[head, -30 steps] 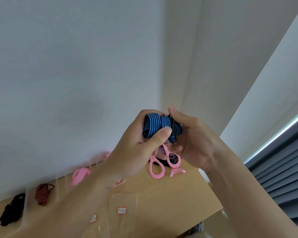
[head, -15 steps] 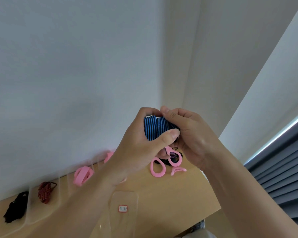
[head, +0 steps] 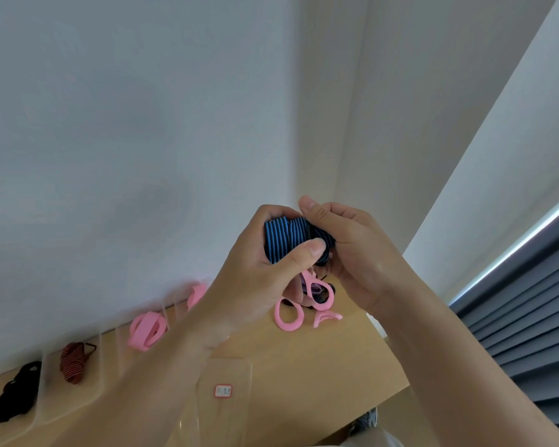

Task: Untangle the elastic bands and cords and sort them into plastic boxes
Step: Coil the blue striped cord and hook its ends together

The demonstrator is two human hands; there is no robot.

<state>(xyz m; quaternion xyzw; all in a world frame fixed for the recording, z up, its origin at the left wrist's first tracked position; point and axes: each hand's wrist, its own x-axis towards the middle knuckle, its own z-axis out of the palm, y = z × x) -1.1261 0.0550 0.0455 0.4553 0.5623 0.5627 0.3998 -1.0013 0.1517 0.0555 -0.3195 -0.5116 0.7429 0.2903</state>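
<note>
The left hand [head: 249,279] and right hand [head: 359,253] are together, both clamped on one blue band [head: 284,235], a wound bundle striped blue and black. The left thumb lies across the bundle's front with the fingers curled behind it. The right thumb presses on its top edge and the right fingers wrap its right end, hiding that part. The right thumb tip sits just beside the left fingers. The bundle is held up above the table [head: 304,366], in front of the wall [head: 142,124].

Just below the hands, a tangle [head: 320,295] of pink loops with dark cords lies on the table, partly hidden by the left hand. Whether any loop hangs from the hands cannot be told.

Clear boxes [head: 107,356] stand in a row on the table along the wall. From the left they hold a black cord [head: 17,391], a red band [head: 73,362] and a pink band [head: 146,330]. More pink [head: 196,293] shows behind the left wrist.

Between the forearms, near the table's front, lies a clear plastic piece [head: 236,375] bearing a small red-edged label [head: 223,390]. A grey blind [head: 530,317] fills the right edge.
</note>
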